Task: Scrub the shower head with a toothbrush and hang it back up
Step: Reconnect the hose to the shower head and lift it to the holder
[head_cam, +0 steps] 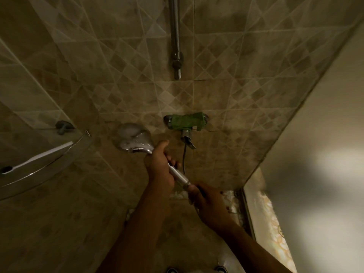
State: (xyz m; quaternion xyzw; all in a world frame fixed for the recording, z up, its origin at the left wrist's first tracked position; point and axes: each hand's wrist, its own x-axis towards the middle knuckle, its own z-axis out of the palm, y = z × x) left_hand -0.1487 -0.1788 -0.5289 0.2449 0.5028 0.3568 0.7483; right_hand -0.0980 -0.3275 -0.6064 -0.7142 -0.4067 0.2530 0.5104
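- While the left hand [157, 170] gripped the upper handle of the chrome, foam-covered shower head [135, 139], its fingers [175, 162] were clenched round the metal tube, thumb pointing toward the head.
- The right hand [208, 203] was clenched lower down, round the handle's end where the dark hose [184, 156] joined it.
- That shower head was off its mount, held in the air near the beige diamond-patterned tiled wall [246, 75], left of and below the tap wrapped in green cloth [187, 121].
- The white toothbrush with dark bristles [39, 157] lay on the curved glass corner shelf [47, 170] at the left, well apart from both hands.
- The chrome riser rail [175, 36] stood higher on the wall; no holder on it could be made out.
- Judging from the suds, the head probably still needed rinsing or more scrubbing before hanging.
- Risks: soapy metal could slip through wet fingers and drop, striking tile or tap.
- The hose ran close to the tap's spout and could snag when the head was lifted to the rail.
- Reaching for the toothbrush meant freeing one hand, leaving a single grip on a slippery handle.
- Dim light made the hanging point hard to find.
- No brand, label or writing could be read anywhere.
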